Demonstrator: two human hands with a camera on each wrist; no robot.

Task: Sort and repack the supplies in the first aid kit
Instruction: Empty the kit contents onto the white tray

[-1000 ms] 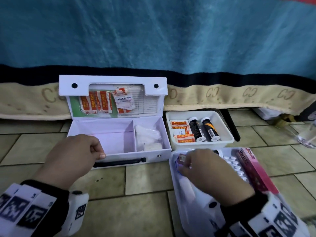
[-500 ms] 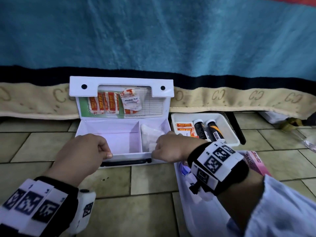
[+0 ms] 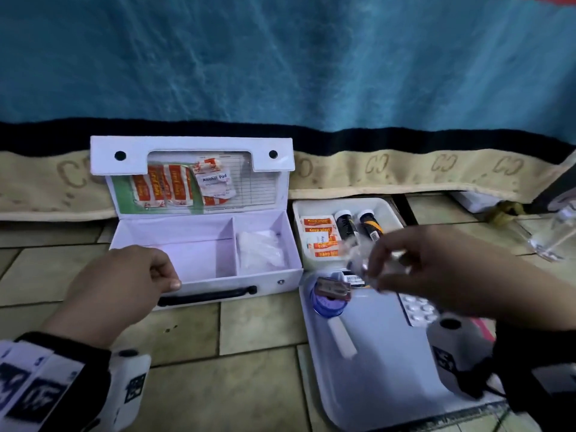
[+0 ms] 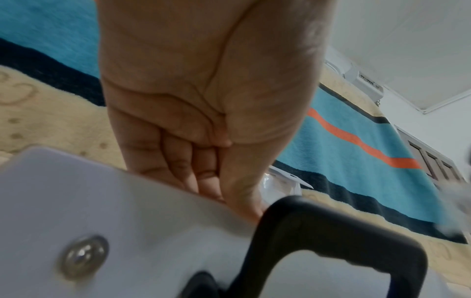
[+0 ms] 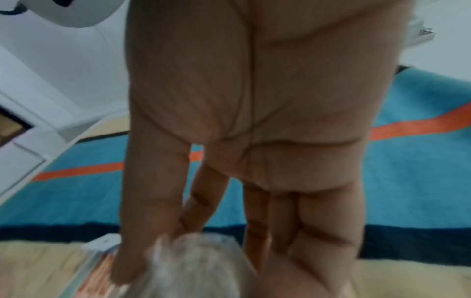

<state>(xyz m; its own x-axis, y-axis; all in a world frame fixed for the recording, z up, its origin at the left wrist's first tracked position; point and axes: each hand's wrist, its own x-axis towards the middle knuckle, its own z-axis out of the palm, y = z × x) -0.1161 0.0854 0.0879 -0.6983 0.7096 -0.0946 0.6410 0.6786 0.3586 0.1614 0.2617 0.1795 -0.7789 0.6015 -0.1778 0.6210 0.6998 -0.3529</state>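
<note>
The white first aid kit lies open on the tiled floor with its lid upright; plasters and an alcohol pad sit in the lid pocket. My left hand grips the front wall, thumb outside near the black handle. The left wrist view shows the left hand curled over that wall. The left compartment is bare, and a white packet lies in the right one. My right hand pinches a blurred clear packet above the trays, and the right wrist view shows the packet too.
A small white tray behind holds plasters and two dark tubes. The large tray in front holds a blue round lid, a white stick and a pill blister. A glass bottle stands at far right. A blanket hangs behind.
My right hand went from the large tray to the kit's right compartment, then drew back to the right and now holds a clear packet over the trays. The left hand kept its grip.
</note>
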